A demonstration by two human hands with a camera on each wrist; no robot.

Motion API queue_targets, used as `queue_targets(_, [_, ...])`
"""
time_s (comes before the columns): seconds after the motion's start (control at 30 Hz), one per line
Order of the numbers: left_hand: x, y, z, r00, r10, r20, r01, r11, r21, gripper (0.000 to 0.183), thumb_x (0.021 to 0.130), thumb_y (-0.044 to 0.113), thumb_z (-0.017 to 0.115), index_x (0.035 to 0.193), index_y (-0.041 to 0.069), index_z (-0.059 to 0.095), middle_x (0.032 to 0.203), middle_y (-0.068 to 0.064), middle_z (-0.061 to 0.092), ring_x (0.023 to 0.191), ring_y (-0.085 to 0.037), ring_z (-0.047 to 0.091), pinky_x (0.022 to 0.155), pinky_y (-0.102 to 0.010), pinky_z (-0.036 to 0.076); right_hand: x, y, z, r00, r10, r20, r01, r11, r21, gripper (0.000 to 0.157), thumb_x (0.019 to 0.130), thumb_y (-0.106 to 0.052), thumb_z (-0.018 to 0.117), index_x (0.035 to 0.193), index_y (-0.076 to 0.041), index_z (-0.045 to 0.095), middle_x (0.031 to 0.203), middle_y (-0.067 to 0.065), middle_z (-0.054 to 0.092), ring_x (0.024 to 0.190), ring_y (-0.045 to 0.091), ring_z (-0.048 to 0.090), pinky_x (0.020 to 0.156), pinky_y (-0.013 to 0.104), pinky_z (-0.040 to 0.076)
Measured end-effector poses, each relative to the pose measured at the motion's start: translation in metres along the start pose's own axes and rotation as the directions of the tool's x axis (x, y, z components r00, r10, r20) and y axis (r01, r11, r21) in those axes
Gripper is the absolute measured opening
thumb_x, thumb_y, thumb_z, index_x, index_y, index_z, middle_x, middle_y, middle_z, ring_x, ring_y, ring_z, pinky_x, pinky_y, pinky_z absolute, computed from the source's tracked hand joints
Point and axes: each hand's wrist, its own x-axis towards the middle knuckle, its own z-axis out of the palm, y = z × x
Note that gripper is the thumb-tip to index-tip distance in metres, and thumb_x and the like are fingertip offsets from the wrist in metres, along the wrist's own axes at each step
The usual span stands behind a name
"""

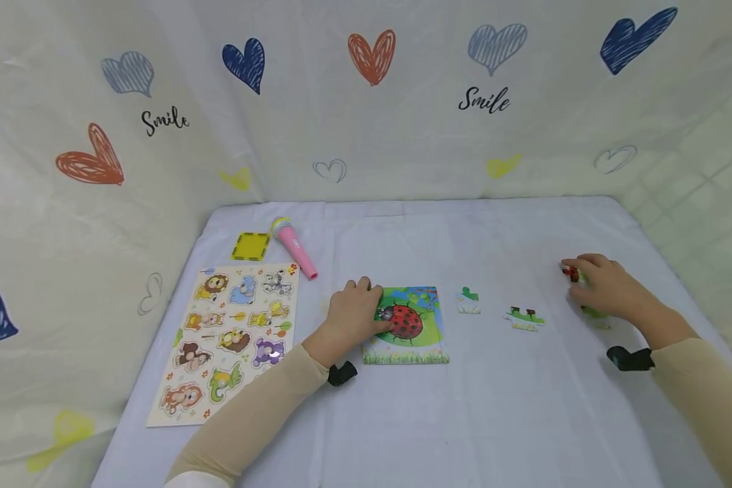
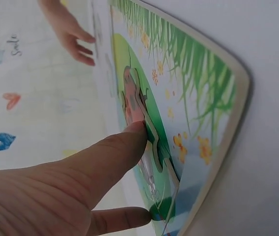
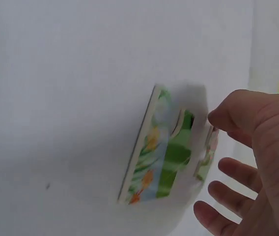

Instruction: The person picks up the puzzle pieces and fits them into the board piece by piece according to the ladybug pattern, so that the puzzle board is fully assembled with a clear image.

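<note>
My left hand (image 1: 352, 318) rests on the left side of a square ladybug puzzle (image 1: 405, 352). Its thumb presses the red spotted ladybug (image 2: 135, 109), and the fingers lie along the board's edge. Far to the right, my right hand (image 1: 610, 285) pinches a small puzzle piece (image 1: 572, 274) with red on it between thumb and index finger. The other fingers hang loosely apart. Below that hand a green, flowered puzzle piece (image 3: 152, 152) lies on the cloth, partly covered in the head view.
Two loose puzzle pieces, one green-topped (image 1: 468, 301) and one wider (image 1: 524, 318), lie between the hands. At left are an animal sticker board (image 1: 186, 339), a pink toy microphone (image 1: 299, 253) and a yellow square (image 1: 251, 246). Behind the white-covered table (image 1: 402, 434) hangs a heart-printed curtain (image 1: 305, 129).
</note>
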Motion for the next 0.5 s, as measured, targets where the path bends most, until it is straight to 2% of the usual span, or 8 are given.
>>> queue_targets(0.27, [0.0011, 0.0013, -0.0001, 1.000, -0.005, 0.001, 0.005, 1.000, -0.021, 0.073, 0.084, 0.065, 0.077, 0.134, 0.013, 0.063, 0.120, -0.008, 0.059, 0.101, -0.025, 0.055, 0.072, -0.040, 0.056, -0.0045, 0.0090, -0.0056, 1.000, 0.016, -0.002, -0.016, 1.000, -0.003, 0.052, 0.097, -0.019, 0.065, 0.141, 0.005, 0.052, 0.142, 0.045, 0.037, 0.124, 0.067, 0.039, 0.098, 0.079, 0.037])
queue_targets(0.5, [0.0021, 0.0012, -0.0013, 1.000, -0.004, 0.003, 0.004, 1.000, -0.021, 0.073, 0.083, 0.065, 0.078, 0.133, 0.014, 0.065, 0.119, -0.007, 0.058, 0.100, -0.024, 0.053, 0.071, -0.039, 0.056, -0.0049, 0.0101, -0.0102, 1.000, 0.012, 0.012, -0.011, 1.000, -0.011, 0.054, 0.096, -0.018, 0.069, 0.141, 0.006, 0.052, 0.135, 0.043, 0.045, 0.118, 0.061, 0.048, 0.095, 0.075, 0.042])
